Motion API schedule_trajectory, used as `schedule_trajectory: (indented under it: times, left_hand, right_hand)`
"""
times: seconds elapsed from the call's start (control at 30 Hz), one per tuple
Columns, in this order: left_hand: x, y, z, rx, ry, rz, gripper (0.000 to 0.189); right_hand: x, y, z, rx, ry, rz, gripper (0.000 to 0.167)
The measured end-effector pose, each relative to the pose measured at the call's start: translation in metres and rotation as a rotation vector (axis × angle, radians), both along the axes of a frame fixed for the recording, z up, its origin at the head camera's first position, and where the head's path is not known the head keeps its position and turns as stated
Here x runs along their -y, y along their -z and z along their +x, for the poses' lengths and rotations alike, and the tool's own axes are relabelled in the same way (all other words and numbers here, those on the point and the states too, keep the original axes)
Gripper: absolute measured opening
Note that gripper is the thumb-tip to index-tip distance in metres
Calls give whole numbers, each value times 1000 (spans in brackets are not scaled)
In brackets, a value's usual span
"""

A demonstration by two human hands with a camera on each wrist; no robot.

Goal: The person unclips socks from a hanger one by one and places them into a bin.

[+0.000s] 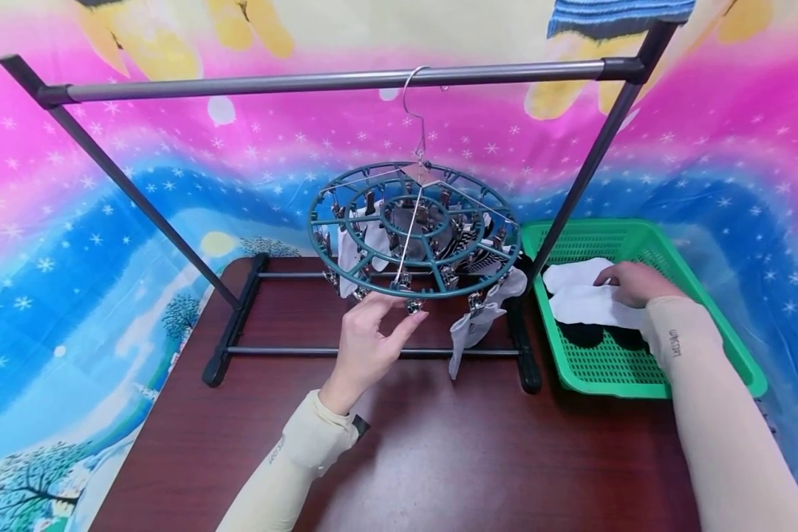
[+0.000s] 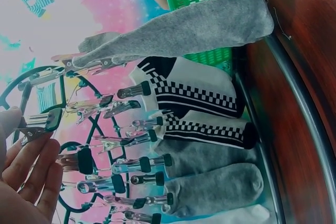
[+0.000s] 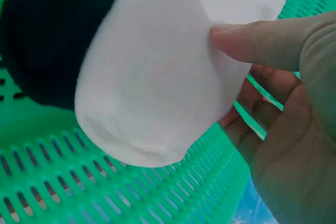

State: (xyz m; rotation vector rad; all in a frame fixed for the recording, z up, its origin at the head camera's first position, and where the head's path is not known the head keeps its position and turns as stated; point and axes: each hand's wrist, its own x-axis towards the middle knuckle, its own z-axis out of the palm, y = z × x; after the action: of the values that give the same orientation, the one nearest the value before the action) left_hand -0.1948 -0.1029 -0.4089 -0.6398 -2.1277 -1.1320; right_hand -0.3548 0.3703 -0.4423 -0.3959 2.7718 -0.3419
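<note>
A round green drying hanger (image 1: 372,284) with many metal clips hangs by a wire hook from a rack. At its front rim my left hand (image 1: 367,336) pinches one metal clip (image 2: 44,124) between thumb and fingers; that clip bears no sock. Grey socks (image 2: 212,184), black-and-white checkered socks (image 2: 199,95) and white socks hang from other clips. Over in the green basket (image 1: 638,388), my right hand (image 1: 641,284) grips a white sock (image 3: 152,72) at its edge, thumb on top and fingers beneath. Black socks (image 3: 47,30) lie under and beside it.
The dark rack's top bar (image 1: 239,85) spans above the hanger, and its slanted posts stand left and right. Its lower bars cross just above the reddish-brown table (image 1: 439,458). A printed cloth (image 1: 93,222) hangs behind.
</note>
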Motion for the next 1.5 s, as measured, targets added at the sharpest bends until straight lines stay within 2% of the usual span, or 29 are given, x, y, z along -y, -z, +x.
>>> schedule_trajectory:
  times: [0.17,0.3,0.47,0.6,0.73,0.93,1.07,1.17,1.23,1.37,1.5]
  left_hand:
    - [1,0,0,-5,-3,5,21]
    - [1,0,0,-8,-11,10,22]
    - [1,0,1,1,-10,4,23]
    - [1,0,1,5,-5,5,22]
    - [2,0,1,2,-6,6,21]
    - [2,-1,3,16,-7,5,23]
    - [1,-2,7,7,-20,-34,26]
    - [0,-4,12,-46,-43,-120,30]
    - [-2,-6,16,-111,-59,-190,32]
    - [-3,-9,20,-300,-96,-279,36]
    - [-2,-12,19,-514,-150,-263,33]
  right_hand:
    - [-2,10,-6,18,14,27,48]
    - [-2,10,-8,23,36,41,53]
    - [-3,10,-5,40,61,50,48]
    - [-8,16,-5,55,79,36,43]
    - [-13,21,-6,66,73,24,45]
    - [-17,21,-5,86,45,-10,49]
    - [-19,21,-3,84,23,-29,51]
    - [-19,19,-1,91,22,-42,53]
    - [-18,16,0,91,24,-50,53]
    - [-17,12,1,81,22,-60,51]
    - [-16,6,2,73,38,-59,50]
